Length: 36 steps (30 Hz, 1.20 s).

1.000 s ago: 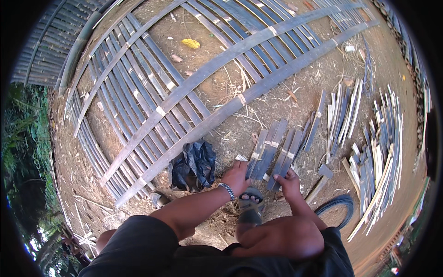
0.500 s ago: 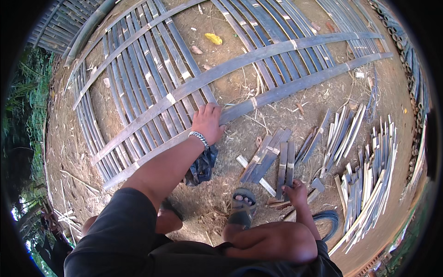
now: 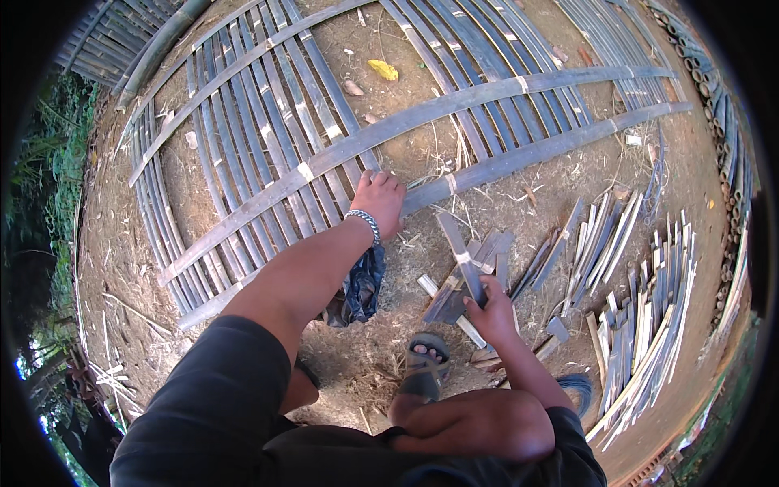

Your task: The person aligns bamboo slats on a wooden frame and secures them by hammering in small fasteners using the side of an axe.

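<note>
Right hand (image 3: 492, 312) has fingers wrapped round the near end of a flat dark-grey bamboo slat (image 3: 462, 256), over loose grey bamboo pieces (image 3: 443, 302); sloppy grip could drop it. Left hand (image 3: 380, 199) rests on the long grey bamboo rail (image 3: 503, 168), can't tell if gripping; sliding risks splinters.

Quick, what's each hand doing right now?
Left hand: on the long grey bamboo rail; grip cannot be told.
Right hand: closed, holding a flat dark-grey bamboo strip.
</note>
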{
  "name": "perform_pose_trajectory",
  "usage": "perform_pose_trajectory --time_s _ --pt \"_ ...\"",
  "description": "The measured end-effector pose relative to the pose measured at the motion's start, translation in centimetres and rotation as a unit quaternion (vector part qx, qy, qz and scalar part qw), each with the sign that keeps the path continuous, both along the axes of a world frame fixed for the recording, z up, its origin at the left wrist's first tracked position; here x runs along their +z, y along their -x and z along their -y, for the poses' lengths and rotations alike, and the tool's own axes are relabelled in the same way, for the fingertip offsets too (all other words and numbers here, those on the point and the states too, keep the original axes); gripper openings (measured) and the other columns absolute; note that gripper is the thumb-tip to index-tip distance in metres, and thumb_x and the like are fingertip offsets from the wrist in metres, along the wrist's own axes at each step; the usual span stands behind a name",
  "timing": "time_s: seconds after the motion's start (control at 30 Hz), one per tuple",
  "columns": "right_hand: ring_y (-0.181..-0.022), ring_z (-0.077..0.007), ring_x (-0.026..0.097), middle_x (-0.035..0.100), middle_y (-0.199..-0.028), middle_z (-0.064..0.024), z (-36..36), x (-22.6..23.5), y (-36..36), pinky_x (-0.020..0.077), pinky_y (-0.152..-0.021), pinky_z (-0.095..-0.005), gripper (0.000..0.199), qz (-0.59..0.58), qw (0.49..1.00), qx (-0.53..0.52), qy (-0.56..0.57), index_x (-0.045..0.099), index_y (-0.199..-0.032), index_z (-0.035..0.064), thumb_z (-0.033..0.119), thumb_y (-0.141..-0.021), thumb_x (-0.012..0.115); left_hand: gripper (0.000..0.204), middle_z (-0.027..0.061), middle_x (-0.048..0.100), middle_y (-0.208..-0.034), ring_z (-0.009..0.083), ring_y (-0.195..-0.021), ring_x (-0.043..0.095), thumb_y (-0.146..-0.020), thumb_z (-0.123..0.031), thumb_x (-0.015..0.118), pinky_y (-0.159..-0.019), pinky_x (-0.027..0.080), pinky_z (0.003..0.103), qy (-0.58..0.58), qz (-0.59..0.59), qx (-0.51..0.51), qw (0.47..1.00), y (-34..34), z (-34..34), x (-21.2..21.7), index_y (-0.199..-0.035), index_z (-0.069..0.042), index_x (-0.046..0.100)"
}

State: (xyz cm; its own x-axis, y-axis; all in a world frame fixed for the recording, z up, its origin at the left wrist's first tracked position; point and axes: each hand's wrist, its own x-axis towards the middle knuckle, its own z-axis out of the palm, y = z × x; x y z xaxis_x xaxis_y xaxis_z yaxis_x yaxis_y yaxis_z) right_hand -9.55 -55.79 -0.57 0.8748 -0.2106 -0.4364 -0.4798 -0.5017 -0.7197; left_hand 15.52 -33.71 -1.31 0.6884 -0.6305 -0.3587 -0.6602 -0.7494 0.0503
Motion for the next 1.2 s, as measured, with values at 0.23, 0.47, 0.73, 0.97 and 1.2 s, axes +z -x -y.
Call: perform_pose_trajectory --time_s 0.23,0.47,0.73,0.97,1.2 --pt "-0.107 -0.0452 0.063 0.064 -0.117 -0.0266 -1.9 -0.1 -2.8 0.0506 -0.093 -0.0508 0.055 -0.019 0.995 0.07 0.069 0.051 -0.134 0.0037 0.015 -0.086 0.073 0.06 0.0097 0.065 -0.129 0.0258 -0.133 0.051 -0.077 -0.041 0.079 -0.121 0.028 0.051 -0.025 -0.01 -0.014 1.0 -0.5 0.5 1.3 -0.124 -0.006 0.066" --pt "-0.112 -0.0463 0.061 0.059 -0.128 -0.0264 -2.5 -1.7 -1.6 0.0495 -0.096 -0.0522 0.059 0.008 0.99 0.099 0.103 0.047 -0.14 0.0014 0.013 -0.087 0.07 0.06 0.008 0.067 -0.126 0.0248 -0.13 0.053 -0.077 -0.042 0.079 -0.12 0.027 0.049 -0.025 -0.023 -0.038 0.999 -1.1 0.7 2.9 -0.123 -0.005 0.068" --pt "-0.109 -0.0475 0.061 0.058 -0.124 -0.0264 -4.5 -3.2 -9.8 0.0519 -0.092 -0.051 0.056 0.15 0.983 0.082 0.071 0.048 -0.139 0.0003 0.007 -0.087 0.068 0.058 0.0081 0.067 -0.126 0.024 -0.13 0.054 -0.077 -0.041 0.078 -0.12 0.028 0.048 -0.029 -0.023 -0.029 0.999 -1.0 0.7 3.4 -0.123 -0.006 0.068" --pt "-0.105 -0.0447 0.062 0.061 -0.118 -0.0233 -6.9 -6.0 -15.7 0.0527 -0.089 -0.0496 0.043 0.148 0.987 0.014 0.063 0.062 -0.121 0.0001 0.009 -0.081 0.075 0.057 0.008 0.066 -0.127 0.023 -0.13 0.053 -0.078 -0.041 0.078 -0.119 0.03 0.048 -0.039 -0.019 -0.03 0.999 -1.0 0.9 3.4 -0.123 -0.006 0.068" --pt "-0.099 -0.0402 0.066 0.064 -0.115 -0.0204 -5.9 -6.7 -15.8 0.0542 -0.089 -0.0427 0.041 0.136 0.989 0.014 -0.049 0.066 -0.114 -0.0001 0.007 -0.076 0.081 0.06 0.0097 0.066 -0.125 0.0246 -0.13 0.054 -0.075 -0.042 0.079 -0.118 0.03 0.05 -0.024 -0.027 -0.022 0.999 -1.1 0.5 2.4 -0.122 -0.007 0.067"
